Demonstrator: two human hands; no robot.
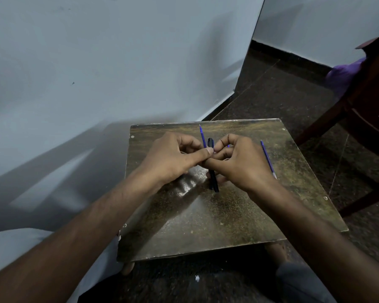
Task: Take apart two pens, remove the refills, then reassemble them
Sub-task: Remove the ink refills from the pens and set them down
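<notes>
Small square worktop (228,215), worn brown-gold w/ a glossy glare patch near the middle, pale rivets at the corners. It sits low over a dark speckled floor (282,95). Pale grey-blue wall (96,62) to the left and behind, black skirting along the base. Dark wooden chair (363,110) at right w/ purple cloth (341,75) draped on it. Person's knee and a toe show below the worktop's near edge.

Both hands meet over the worktop's far half. Left hand (173,158) and right hand (241,162) are pinched together, thumb tips touching; fingers curled in around something small between them, can't tell what exactly. A bit of purple shows by the right index finger.

Black pen barrel (212,178) runs near-to-far under and between the hands, its far end poking up past the thumbs, near end resting on the worktop. Whether either hand actually grips it, can't tell. Blue refill (202,136) sticks out beyond the left hand's fingers, tip pointing away; lower part hidden. Second blue refill (267,158) lies on the worktop just right of the right hand, slanted, apart from the barrel.
</notes>
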